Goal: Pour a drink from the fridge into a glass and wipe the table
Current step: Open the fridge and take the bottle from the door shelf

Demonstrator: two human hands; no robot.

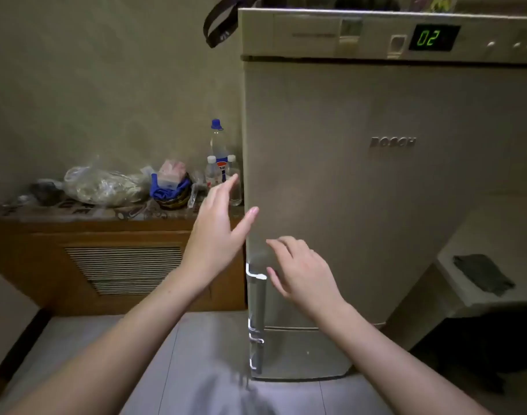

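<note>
A tall beige fridge (376, 190) fills the right half of the view, its door closed, with a green "02" display at the top. Its silver handle (257, 295) runs down the left edge. My left hand (217, 232) is open, fingers spread, just left of the door's edge with the thumb near it. My right hand (301, 271) hovers open in front of the door, right of the handle's top. Neither hand holds anything. A dark grey cloth (482, 274) lies on a pale table (465, 298) at the right. No glass is visible.
A wooden cabinet (115, 265) stands left of the fridge. On it sit plastic bags (100, 185), a blue cloth bundle (169, 191) and clear bottles (218, 157), one with a blue cap. The floor is grey tile. A dark strap (217, 25) hangs off the fridge top.
</note>
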